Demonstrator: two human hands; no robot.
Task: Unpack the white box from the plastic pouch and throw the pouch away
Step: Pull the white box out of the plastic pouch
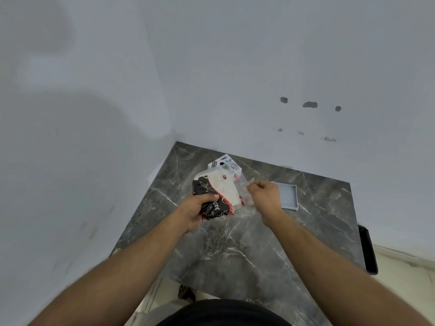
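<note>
The white box [225, 164] stands half out of the mouth of the plastic pouch [219, 196] above the middle of the dark marbled surface [235, 255], so the unpacking step looks underway. The left hand [195, 211] is closed around the pouch's black printed bottom, and the right hand [264, 196] pinches the clear film beside the box. Next, I judge, the box must slide free; a grey tray [286, 195] lies near on the right, walls close off the far and left edges, and the near side is open.
</note>
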